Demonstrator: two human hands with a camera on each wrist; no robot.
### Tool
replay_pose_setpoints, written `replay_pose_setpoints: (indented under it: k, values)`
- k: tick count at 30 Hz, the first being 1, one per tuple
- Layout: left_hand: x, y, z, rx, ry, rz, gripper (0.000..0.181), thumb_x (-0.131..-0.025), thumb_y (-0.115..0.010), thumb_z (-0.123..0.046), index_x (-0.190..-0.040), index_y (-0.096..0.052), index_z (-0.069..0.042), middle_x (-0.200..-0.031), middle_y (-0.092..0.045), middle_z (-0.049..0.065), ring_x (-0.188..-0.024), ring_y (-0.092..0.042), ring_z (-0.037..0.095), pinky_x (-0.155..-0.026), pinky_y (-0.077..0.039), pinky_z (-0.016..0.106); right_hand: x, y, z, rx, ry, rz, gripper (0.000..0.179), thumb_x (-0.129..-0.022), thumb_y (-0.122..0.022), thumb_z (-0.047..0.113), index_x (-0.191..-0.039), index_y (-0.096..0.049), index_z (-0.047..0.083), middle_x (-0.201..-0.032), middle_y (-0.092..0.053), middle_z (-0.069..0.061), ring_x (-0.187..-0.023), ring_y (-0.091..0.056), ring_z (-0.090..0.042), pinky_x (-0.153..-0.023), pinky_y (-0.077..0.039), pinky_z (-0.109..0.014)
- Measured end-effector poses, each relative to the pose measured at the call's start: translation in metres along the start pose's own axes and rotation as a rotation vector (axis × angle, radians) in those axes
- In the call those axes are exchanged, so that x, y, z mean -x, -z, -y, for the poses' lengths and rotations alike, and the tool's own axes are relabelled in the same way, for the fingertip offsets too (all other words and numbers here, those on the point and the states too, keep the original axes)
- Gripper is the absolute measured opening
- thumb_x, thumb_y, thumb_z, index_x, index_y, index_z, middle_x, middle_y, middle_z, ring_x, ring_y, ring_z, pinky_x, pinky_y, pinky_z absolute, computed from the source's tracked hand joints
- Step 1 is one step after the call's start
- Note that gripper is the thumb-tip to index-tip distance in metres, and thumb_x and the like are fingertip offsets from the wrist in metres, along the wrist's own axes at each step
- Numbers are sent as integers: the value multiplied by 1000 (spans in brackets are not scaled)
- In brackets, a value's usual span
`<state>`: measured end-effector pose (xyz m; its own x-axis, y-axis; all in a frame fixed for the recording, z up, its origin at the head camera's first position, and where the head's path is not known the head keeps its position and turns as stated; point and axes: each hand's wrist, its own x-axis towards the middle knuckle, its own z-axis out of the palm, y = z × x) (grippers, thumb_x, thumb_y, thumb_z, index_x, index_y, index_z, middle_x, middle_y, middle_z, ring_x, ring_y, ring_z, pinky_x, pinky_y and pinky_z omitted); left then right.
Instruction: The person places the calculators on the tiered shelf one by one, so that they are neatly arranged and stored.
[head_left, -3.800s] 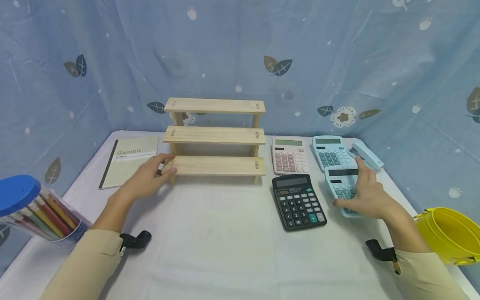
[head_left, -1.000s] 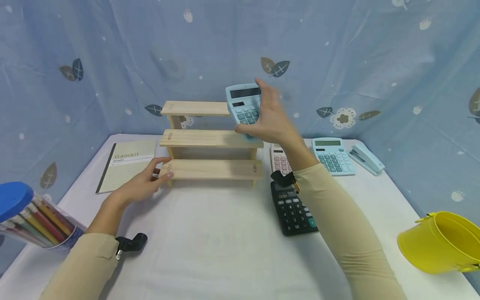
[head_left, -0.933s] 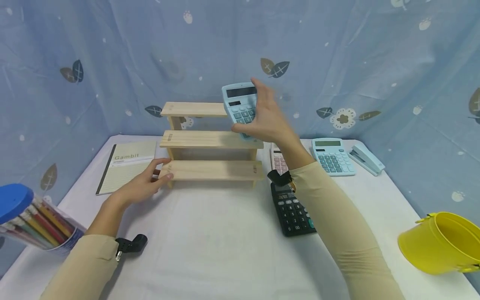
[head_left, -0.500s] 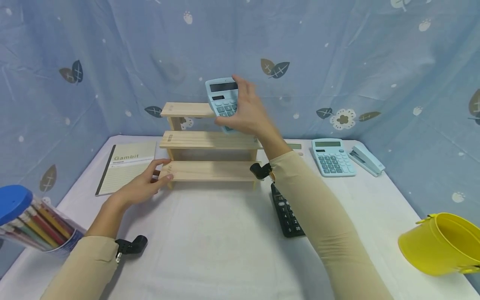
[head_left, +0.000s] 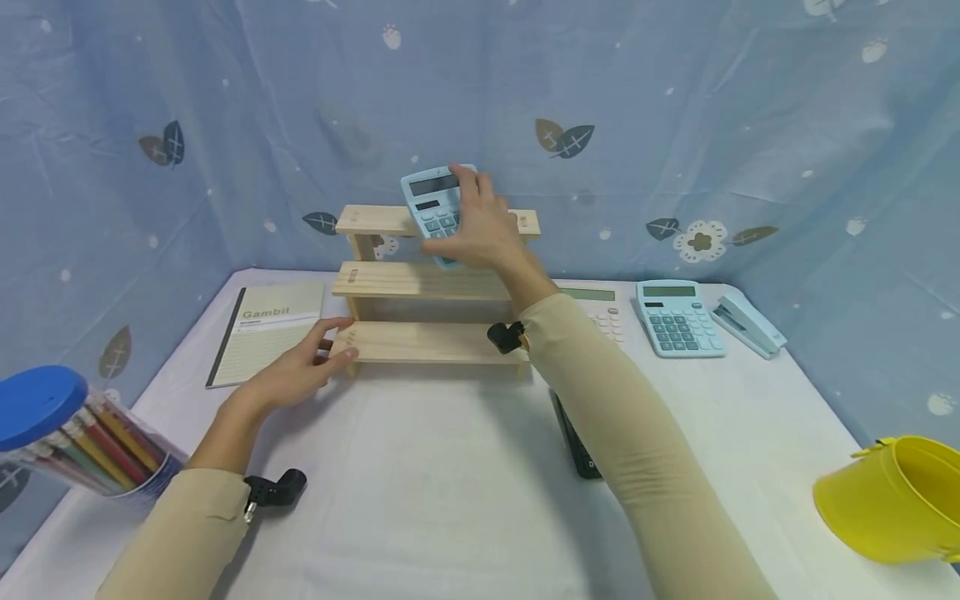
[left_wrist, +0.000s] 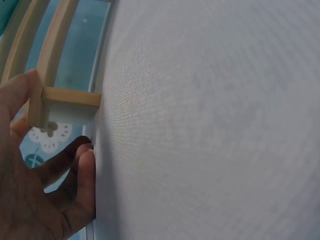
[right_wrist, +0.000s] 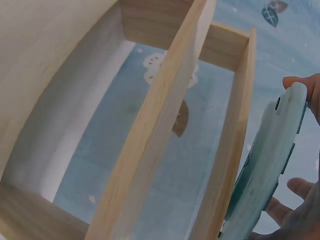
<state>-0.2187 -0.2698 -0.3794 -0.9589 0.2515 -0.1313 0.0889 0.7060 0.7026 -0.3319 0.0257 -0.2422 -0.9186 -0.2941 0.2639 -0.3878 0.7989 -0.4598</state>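
Note:
A light blue calculator (head_left: 435,204) is tilted face-forward in front of the top tier of a three-step wooden display shelf (head_left: 427,281). My right hand (head_left: 483,225) grips it from its right side, thumb at the lower edge and fingers at the top. In the right wrist view, the calculator's edge (right_wrist: 270,155) appears beside the shelf's upper board (right_wrist: 232,130). My left hand (head_left: 303,367) pinches the left end of the bottom step between thumb and index finger. The left wrist view shows the other fingers (left_wrist: 86,175) beside the tabletop, off the wood.
Right of the shelf lie a partly hidden pink calculator (head_left: 603,317), another light blue calculator (head_left: 678,321), a stapler (head_left: 746,323) and a mostly covered black calculator (head_left: 573,442). A yellow bucket (head_left: 862,500), a notebook (head_left: 266,333) and a pencil jar (head_left: 97,442) stand around.
My right hand has lifted the light blue calculator from the table's right side and carried it leftward to the shelf's top, lowering slightly lately. My left hand stays at the bottom step.

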Motion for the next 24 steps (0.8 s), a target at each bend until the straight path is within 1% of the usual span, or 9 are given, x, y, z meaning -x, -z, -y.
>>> replay_pose_setpoints:
  k: [3, 6, 10, 13, 17, 19, 21, 22, 24]
  values:
    - [-2, -1, 0, -3, 1, -1, 72, -105, -48, -57, -163, -16, -27, -149, -44, 32, -132, -51, 49, -100, -47, 59, -3, -2, 1, 7, -14, 10, 109, -78, -77, 54, -163, -16, 27, -158, -31, -7, -125, -44, -33, -96, -43, -47]
    - [-3, 0, 1, -7, 5, -1, 73, -105, -47, -58, -163, -16, -28, -150, -43, 32, -133, -50, 49, -101, -45, 61, -7, -4, 3, 9, -24, 27, 105, -79, -76, 57, -162, -21, 24, -151, -38, -6, -123, -45, -30, -98, -41, -45]
    - [-2, 1, 1, -7, 7, 3, 73, -105, -47, -59, -163, -15, -30, -152, -41, 32, -135, -48, 50, -103, -42, 64, -10, -5, 5, 38, -21, 54, 92, -83, -72, 66, -155, -39, 21, -148, -44, -5, -127, -45, -29, -100, -40, -43]
    - [-3, 1, 1, -5, 10, 3, 73, -105, -47, -60, -163, -15, -30, -152, -41, 32, -135, -48, 50, -103, -42, 65, -12, -3, 2, 53, 16, 85, 87, -85, -69, 70, -151, -46, 18, -151, -45, -6, -132, -45, -29, -106, -39, -42]
    - [-3, 1, 1, -4, 11, -1, 73, -105, -47, -60, -163, -15, -30, -151, -42, 31, -134, -49, 49, -102, -43, 64, -13, 2, -2, 34, 83, 144, 91, -86, -70, 67, -154, -41, 14, -156, -44, -9, -141, -42, -27, -118, -32, -43]
    - [-3, 1, 1, -5, 10, -2, 73, -104, -47, -60, -163, -15, -30, -151, -42, 31, -134, -49, 49, -102, -43, 64, -13, 3, -3, 23, 108, 171, 94, -86, -72, 63, -157, -38, 12, -161, -40, -10, -149, -35, -27, -122, -26, -44]
    - [-3, 1, 2, -8, 9, -2, 73, -104, -47, -60, -163, -15, -30, -151, -42, 31, -135, -49, 50, -103, -42, 65, -13, 4, -5, 1, 115, 201, 97, -86, -74, 61, -160, -34, 12, -166, -32, -10, -154, -27, -28, -124, -22, -45]
    - [-3, 1, 3, -7, 8, -2, 73, -104, -47, -60, -163, -15, -31, -152, -41, 31, -135, -48, 50, -104, -41, 65, -13, 4, -6, -6, 123, 214, 98, -87, -75, 59, -161, -32, 12, -168, -28, -10, -156, -24, -28, -125, -20, -45]
    - [-4, 0, 3, -6, 7, -2, 73, -104, -47, -61, -163, -15, -31, -153, -41, 31, -136, -47, 50, -104, -40, 66, -13, 3, -8, -22, 140, 230, 97, -88, -76, 54, -162, -29, 11, -169, -25, -9, -157, -21, -27, -126, -19, -44]
